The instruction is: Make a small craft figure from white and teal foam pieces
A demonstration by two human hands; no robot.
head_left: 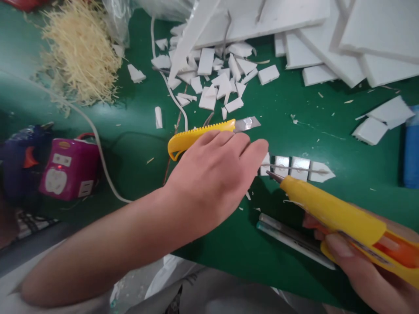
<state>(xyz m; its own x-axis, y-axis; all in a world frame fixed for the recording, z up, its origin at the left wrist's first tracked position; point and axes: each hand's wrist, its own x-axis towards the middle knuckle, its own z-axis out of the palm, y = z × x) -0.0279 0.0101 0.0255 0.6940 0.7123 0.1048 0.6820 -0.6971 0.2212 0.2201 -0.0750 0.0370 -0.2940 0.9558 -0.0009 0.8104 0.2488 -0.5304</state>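
Observation:
My right hand (363, 266) is wrapped round a yellow glue gun (334, 209). Its metal tip touches or nearly touches a row of small white foam pieces (300, 168), the rightmost cut to a point, with a thin brown stick lying along them. My left hand (216, 174) reaches across from the left, knuckles up and fingers curled, at the left end of that row; what its fingertips hold is hidden beneath it. Just beyond my left knuckles lies a yellow box cutter (203, 133) with its blade out. Two slim pens (294, 240) rest below the row.
Foam scraps (222, 83) and larger white sheets (327, 48) cover the back of the green table (131, 144). Pale shredded straw (81, 52) is at the back left. A magenta power socket (70, 168) and a white cable (101, 152) lie left, a blue object (411, 148) far right.

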